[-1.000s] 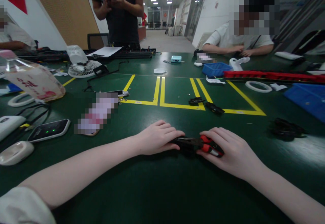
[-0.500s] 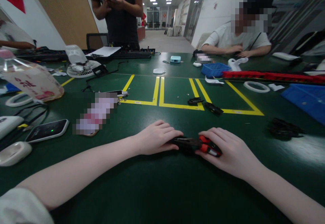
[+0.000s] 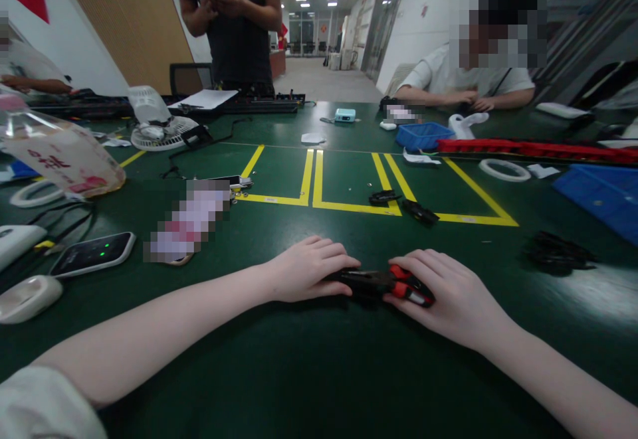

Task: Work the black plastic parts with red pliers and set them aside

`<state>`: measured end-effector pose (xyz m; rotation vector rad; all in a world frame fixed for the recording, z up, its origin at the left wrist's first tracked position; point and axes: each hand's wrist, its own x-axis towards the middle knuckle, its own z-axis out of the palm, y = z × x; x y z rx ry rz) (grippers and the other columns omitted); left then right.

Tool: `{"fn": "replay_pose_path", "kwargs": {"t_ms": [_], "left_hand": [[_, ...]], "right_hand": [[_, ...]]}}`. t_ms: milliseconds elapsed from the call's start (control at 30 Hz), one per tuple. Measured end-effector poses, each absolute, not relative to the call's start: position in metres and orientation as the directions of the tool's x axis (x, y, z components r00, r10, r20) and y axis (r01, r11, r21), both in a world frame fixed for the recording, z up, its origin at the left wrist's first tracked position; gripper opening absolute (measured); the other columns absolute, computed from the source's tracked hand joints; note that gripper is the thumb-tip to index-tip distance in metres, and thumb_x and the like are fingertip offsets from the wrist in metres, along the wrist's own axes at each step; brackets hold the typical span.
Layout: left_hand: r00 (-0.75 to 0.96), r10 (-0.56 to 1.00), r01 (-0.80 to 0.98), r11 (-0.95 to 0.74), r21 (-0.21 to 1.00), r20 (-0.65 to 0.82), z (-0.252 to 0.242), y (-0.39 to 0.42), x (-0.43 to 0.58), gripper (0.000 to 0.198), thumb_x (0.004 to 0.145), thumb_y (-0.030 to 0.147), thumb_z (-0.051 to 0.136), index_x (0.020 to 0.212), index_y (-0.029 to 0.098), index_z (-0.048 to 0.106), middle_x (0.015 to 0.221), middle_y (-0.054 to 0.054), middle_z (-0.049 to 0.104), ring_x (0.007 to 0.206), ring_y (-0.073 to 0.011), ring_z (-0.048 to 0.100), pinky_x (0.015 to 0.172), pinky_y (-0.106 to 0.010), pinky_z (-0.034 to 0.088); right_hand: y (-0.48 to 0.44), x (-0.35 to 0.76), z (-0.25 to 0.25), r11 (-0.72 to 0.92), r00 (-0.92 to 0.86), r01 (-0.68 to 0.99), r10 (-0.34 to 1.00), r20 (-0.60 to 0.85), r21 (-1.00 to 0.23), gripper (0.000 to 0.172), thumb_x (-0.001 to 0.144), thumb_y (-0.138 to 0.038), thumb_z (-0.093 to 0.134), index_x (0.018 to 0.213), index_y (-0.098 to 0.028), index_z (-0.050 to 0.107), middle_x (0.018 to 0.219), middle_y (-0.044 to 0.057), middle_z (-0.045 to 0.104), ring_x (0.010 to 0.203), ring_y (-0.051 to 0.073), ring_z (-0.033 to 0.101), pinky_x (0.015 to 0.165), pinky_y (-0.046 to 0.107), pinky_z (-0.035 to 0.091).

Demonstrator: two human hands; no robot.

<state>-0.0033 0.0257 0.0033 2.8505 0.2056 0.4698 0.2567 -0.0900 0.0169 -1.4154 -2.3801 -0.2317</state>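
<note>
My right hand (image 3: 448, 296) is wrapped round the red-and-black handles of a pair of pliers (image 3: 411, 289), with the dark jaws pointing left. Between thumb and fingers, my left hand (image 3: 312, 269) pinches a small black part (image 3: 346, 279) of a kind I cannot make out. The part meets the jaws in the gap between my hands; both are black, so where one ends is hard to see. Beyond my hands, two black parts (image 3: 419, 212) lie by the yellow tape lines, and a black bundle (image 3: 558, 252) sits to the right.
On the left of the green table (image 3: 299, 372) are a phone (image 3: 187, 226), a bottle (image 3: 64, 147), a white fan (image 3: 162, 130) and a charging device (image 3: 94, 253). Blue bins (image 3: 603, 200) and a tape roll (image 3: 503, 170) stand right. Across the table, one person stands with a phone, another sits.
My hands, the pliers and the black part stay almost still. The seated person at the far right has shifted slightly, and another green light shows on the charging device.
</note>
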Motion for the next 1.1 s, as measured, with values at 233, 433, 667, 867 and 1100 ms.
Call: {"fn": "replay_pose_path", "kwargs": {"t_ms": [233, 433, 667, 867, 1100], "left_hand": [[0.941, 0.176, 0.097, -0.958, 0.268, 0.288, 0.0040, 0.0258, -0.0028, 0.037, 0.099, 0.043, 0.053, 0.124, 0.017, 0.056, 0.111, -0.008, 0.064, 0.099, -0.0207, 0.060, 0.087, -0.032, 0.045], [0.944, 0.179, 0.103, -0.957, 0.270, 0.275, 0.0038, 0.0257, -0.0027, 0.038, 0.096, 0.045, 0.057, 0.122, 0.017, 0.057, 0.110, -0.007, 0.064, 0.098, -0.0202, 0.060, 0.086, -0.032, 0.046], [0.947, 0.166, 0.088, -0.957, 0.275, 0.274, 0.0050, 0.0259, -0.0024, 0.037, 0.096, 0.044, 0.058, 0.120, 0.017, 0.058, 0.110, -0.007, 0.063, 0.097, -0.0205, 0.059, 0.085, -0.032, 0.046], [0.951, 0.165, 0.085, -0.953, 0.292, 0.260, 0.0051, 0.0268, -0.0029, 0.036, 0.097, 0.043, 0.057, 0.121, 0.017, 0.057, 0.112, -0.008, 0.063, 0.098, -0.0209, 0.058, 0.086, -0.032, 0.046], [0.952, 0.155, 0.071, -0.952, 0.299, 0.265, 0.0042, 0.0279, -0.0029, 0.037, 0.097, 0.045, 0.055, 0.120, 0.017, 0.058, 0.111, -0.008, 0.063, 0.097, -0.0214, 0.058, 0.085, -0.033, 0.046]], "right_hand": [[-0.0892, 0.2564, 0.0161, 0.483, -0.434, 0.875, 0.814, 0.387, -0.035, 0.033, 0.085, -0.041, 0.066, 0.108, -0.018, 0.062, 0.096, 0.010, 0.070, 0.082, 0.023, 0.066, 0.068, 0.036, 0.054], [-0.0894, 0.2564, 0.0147, 0.492, -0.443, 0.870, 0.812, 0.379, -0.038, 0.033, 0.084, -0.040, 0.066, 0.109, -0.018, 0.062, 0.097, 0.010, 0.071, 0.084, 0.024, 0.067, 0.071, 0.037, 0.055], [-0.0894, 0.2577, 0.0171, 0.509, -0.471, 0.861, 0.804, 0.362, -0.010, 0.035, 0.085, -0.041, 0.065, 0.110, -0.017, 0.061, 0.097, 0.010, 0.071, 0.084, 0.024, 0.067, 0.069, 0.037, 0.055], [-0.0885, 0.2579, 0.0187, 0.510, -0.469, 0.859, 0.812, 0.348, -0.033, 0.034, 0.085, -0.040, 0.065, 0.110, -0.017, 0.061, 0.097, 0.010, 0.071, 0.083, 0.024, 0.067, 0.069, 0.037, 0.056], [-0.0876, 0.2580, 0.0163, 0.500, -0.457, 0.864, 0.830, 0.320, -0.063, 0.034, 0.085, -0.040, 0.065, 0.110, -0.018, 0.062, 0.097, 0.010, 0.071, 0.085, 0.024, 0.067, 0.070, 0.037, 0.056]]}}
